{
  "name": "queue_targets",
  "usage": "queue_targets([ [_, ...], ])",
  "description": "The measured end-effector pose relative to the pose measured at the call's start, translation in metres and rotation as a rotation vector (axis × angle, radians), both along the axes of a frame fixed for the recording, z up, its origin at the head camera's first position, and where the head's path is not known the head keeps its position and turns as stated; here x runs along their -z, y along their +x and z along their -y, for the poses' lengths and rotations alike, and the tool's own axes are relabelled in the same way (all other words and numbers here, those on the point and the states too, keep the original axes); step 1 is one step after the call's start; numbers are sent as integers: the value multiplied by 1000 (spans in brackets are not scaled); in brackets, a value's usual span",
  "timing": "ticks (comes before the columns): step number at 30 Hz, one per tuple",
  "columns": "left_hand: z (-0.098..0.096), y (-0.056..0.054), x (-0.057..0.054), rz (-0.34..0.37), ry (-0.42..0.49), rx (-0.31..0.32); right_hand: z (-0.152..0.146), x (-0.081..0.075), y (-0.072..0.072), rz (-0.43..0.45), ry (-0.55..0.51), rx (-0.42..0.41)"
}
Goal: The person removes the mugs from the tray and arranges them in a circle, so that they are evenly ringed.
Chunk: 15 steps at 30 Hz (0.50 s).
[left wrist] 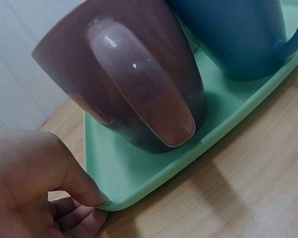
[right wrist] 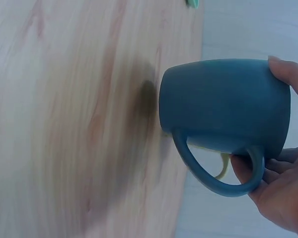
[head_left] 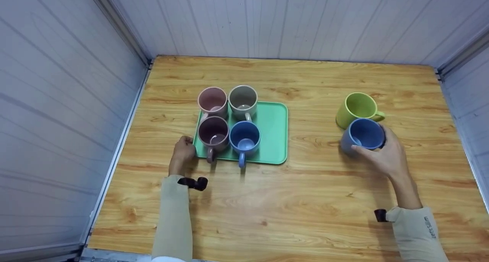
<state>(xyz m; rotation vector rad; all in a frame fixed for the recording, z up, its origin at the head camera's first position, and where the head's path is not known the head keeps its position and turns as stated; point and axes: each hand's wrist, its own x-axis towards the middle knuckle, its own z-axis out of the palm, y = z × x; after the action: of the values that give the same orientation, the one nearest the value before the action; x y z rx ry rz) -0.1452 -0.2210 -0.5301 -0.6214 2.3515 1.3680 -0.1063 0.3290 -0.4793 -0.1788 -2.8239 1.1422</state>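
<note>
Left sleeve [head_left: 174,220]: over near edge of desk [head_left: 290,208]. Left grip [head_left: 184,151]: pinching near left corner of tray [head_left: 273,132]. Tray: carries pink mug [head_left: 212,101], grey mug [head_left: 243,101], purple mug [head_left: 213,133], blue mug [head_left: 245,135]. Right grip [head_left: 389,157]: grasping slate mug [right wrist: 223,104], right of tray, just in front of yellow mug [head_left: 359,107].

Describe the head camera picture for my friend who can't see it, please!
A person's right hand holds a blue mug near a yellow-green mug on a wooden table. Their left hand grips a green tray with a pink mug and grey mug behind a purple mug and second blue mug.
</note>
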Motion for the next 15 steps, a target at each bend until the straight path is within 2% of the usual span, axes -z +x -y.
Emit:
queue_targets([
  [5, 0, 1, 0, -20, -17, 6, -8, 3, 0, 26, 2, 22],
  [15, -2, 1, 2, -24, 4, -35, -16, 9, -5, -5, -4, 25],
])
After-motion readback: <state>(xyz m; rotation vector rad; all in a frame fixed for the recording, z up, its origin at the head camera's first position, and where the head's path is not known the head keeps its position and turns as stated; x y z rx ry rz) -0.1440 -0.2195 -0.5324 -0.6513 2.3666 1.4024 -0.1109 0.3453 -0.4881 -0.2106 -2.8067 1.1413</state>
